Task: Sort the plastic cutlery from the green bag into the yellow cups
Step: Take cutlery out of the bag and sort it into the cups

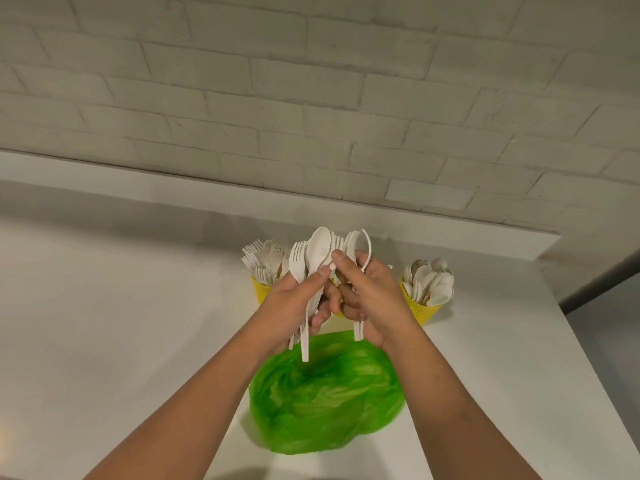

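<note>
A crumpled green plastic bag [327, 396] lies on the white counter in front of me. Above it my left hand [298, 303] grips a bunch of white plastic cutlery [313, 261], a fork and a spoon standing up from it. My right hand [372, 299] holds a second bunch of white cutlery [358, 244] close against the first, its fingertips touching the left bunch. Behind my hands a yellow cup [260, 291] is packed with forks. To the right stands a yellow cup [420, 308] full of spoons. A third yellow cup is mostly hidden behind my hands.
The white counter [121, 323] runs left and toward me, ending at an edge on the right near the spoon cup. A white painted brick wall [311, 98] rises directly behind the cups.
</note>
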Action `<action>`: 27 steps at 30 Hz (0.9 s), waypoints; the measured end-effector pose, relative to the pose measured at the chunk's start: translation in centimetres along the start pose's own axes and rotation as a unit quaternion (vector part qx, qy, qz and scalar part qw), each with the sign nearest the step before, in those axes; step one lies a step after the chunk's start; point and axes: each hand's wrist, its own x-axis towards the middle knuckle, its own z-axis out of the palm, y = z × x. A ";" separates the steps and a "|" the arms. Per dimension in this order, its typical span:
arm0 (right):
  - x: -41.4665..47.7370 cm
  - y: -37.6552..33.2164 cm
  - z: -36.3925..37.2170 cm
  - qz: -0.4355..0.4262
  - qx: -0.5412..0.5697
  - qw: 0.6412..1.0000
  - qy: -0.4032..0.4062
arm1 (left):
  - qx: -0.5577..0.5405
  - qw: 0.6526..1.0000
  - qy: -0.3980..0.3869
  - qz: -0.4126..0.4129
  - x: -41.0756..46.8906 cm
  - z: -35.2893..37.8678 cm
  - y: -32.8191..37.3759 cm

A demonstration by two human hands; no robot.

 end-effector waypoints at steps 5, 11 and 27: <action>0.1 -0.8 0.2 -0.007 -0.041 0.998 -0.052 | 0.004 0.997 -0.063 -0.036 -0.5 -0.3 0.2; 0.8 0.1 -0.1 -0.033 -0.016 0.999 -0.004 | -0.054 0.998 -0.012 -0.040 0.0 -0.5 0.1; 1.5 1.6 -0.7 -0.073 -0.040 0.990 0.115 | -0.089 0.988 -0.009 -0.127 0.2 -0.4 -0.6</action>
